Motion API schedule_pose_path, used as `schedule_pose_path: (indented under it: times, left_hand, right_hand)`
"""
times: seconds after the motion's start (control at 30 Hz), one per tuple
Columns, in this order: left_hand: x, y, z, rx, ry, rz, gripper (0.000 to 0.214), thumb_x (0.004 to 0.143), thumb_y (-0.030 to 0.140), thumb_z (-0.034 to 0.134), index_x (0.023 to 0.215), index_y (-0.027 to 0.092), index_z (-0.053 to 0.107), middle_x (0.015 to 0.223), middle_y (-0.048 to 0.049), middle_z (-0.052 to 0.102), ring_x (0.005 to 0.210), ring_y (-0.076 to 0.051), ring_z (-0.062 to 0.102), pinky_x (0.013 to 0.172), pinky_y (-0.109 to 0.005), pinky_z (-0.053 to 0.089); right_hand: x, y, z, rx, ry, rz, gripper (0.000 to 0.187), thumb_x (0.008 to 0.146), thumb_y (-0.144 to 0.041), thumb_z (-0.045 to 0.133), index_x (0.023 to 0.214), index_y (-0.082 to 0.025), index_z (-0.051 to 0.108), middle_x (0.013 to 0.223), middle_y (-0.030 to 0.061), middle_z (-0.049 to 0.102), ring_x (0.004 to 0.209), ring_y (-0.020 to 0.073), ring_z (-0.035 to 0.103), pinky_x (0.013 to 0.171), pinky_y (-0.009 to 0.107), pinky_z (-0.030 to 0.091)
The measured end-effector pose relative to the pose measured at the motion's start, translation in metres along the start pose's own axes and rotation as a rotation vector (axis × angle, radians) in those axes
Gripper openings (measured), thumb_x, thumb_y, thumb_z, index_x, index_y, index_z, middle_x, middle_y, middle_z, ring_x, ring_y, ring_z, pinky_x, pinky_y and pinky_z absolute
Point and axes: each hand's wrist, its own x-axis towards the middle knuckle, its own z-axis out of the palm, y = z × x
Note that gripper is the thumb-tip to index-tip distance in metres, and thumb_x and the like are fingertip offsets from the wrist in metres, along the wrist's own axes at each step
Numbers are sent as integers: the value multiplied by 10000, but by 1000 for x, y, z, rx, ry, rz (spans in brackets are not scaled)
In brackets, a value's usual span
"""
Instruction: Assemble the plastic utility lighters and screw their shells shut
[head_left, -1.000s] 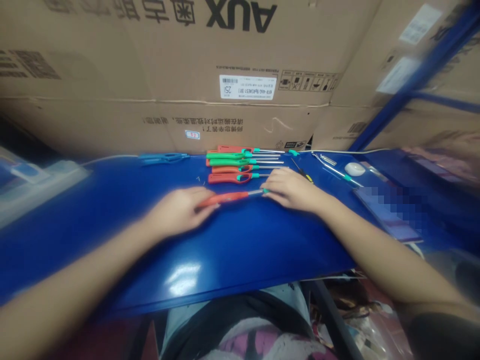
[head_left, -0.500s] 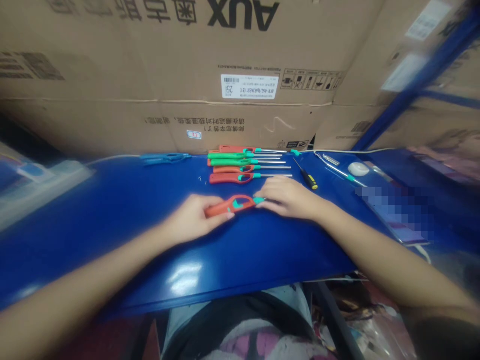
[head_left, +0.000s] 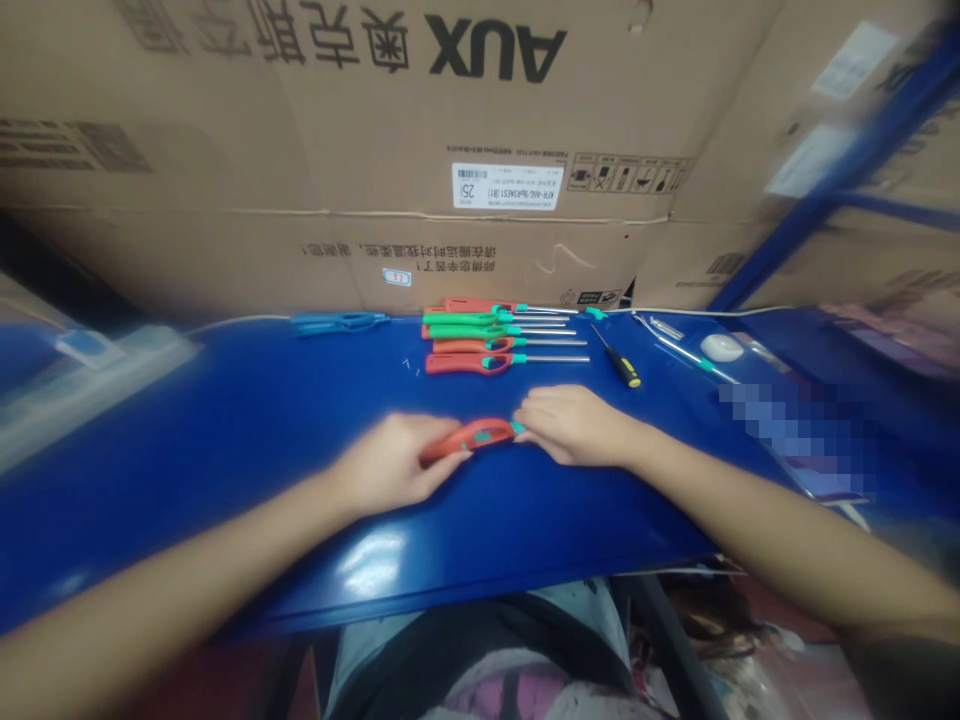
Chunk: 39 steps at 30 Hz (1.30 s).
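Between my hands, above the blue table [head_left: 285, 400], is a red gas lighter [head_left: 476, 437] with a teal trigger and collar. My left hand [head_left: 397, 460] is wrapped round its handle, thumb along the near side. The fingers of my right hand [head_left: 566, 425] close on the teal front end and hide any metal tube there. Just beyond, several long-nosed lighters lie side by side, tubes pointing right; the nearest is a red lighter [head_left: 457, 364] and behind it are a green lighter [head_left: 461, 330] and others.
A black-and-yellow screwdriver [head_left: 622, 367] lies right of the row. Farther right are a white oval object [head_left: 721, 347] and a pixelated flat device [head_left: 814, 450]. Blue-handled pliers [head_left: 341, 322] rest at the back left. A large cardboard box [head_left: 337, 150] walls off the table's rear.
The held lighter has rolled, so its trigger opening looks narrower. Both hands sit a little lower in the picture, and the camera view has also shifted slightly.
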Motion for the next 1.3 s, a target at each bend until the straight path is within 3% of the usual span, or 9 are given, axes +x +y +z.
schedule_pose_path:
  times: [0.17,0.43,0.67,0.73,0.9,0.97,1.07,1.2,1.3]
  left_hand:
    - [3,-4,-1,192,-22,28,288,1003,377,482,1059,185,690,885,-58,724,765,-206,674,663,-293,461]
    - [14,-4,-10,315,-110,-48,344,1008,429,465,1241,208,589,1121,-84,663,992,-245,664,781,-323,511]
    - [10,-13,-15,271,-134,-109,389,990,468,488,1278,219,567,1177,-83,620,901,-227,671,739,-323,516]
    - [10,-13,-16,251,-137,-105,367,984,441,504,1265,217,579,1192,-81,612,909,-223,671,744,-319,518]
    - [8,-10,-19,220,-134,-113,350,973,389,521,1259,201,596,1198,-82,610,916,-220,674,750,-322,530]
    - [8,-8,-19,215,-129,-109,342,971,379,529,1246,193,608,1182,-81,617,919,-219,675,756,-322,533]
    - [6,-3,-20,219,-130,-112,305,964,367,550,1202,197,638,1142,-71,627,915,-218,674,743,-314,531]
    - [4,3,-19,224,-119,-131,309,944,363,583,1192,192,652,1117,-72,633,896,-225,670,708,-311,526]
    - [2,7,-17,173,-117,-132,315,929,371,607,1188,201,660,1114,-65,639,926,-232,672,734,-319,537]
  right_hand:
    - [3,0,2,67,-22,66,270,1029,-304,471,938,-141,665,764,74,656,717,186,553,640,294,392]
    - [-3,23,-11,399,-145,371,126,912,-311,653,930,-186,646,854,34,647,767,164,568,675,272,428]
    - [-15,51,-18,547,-192,407,125,866,-283,626,916,-170,645,851,35,635,744,149,570,692,275,483]
    - [-19,59,-22,472,-160,521,135,864,-274,603,932,-170,655,914,65,654,805,176,607,740,307,511]
    - [-41,80,-22,-92,-136,1008,308,794,-258,627,1083,-158,666,1053,174,636,1018,339,624,876,465,506]
    - [-48,85,-19,-99,-238,1159,361,774,-262,645,1122,-170,676,1059,177,659,955,330,654,831,444,518]
    - [-50,88,-19,-49,-285,1184,318,758,-213,631,1066,-185,705,927,131,721,830,295,681,771,400,529]
    - [-30,80,-29,-94,-70,1124,406,863,-210,487,1235,-145,635,1133,187,698,1057,329,660,924,447,506]
    - [-5,65,-33,-5,205,914,412,869,-196,467,1241,-163,639,1156,175,671,1102,316,641,976,475,494]
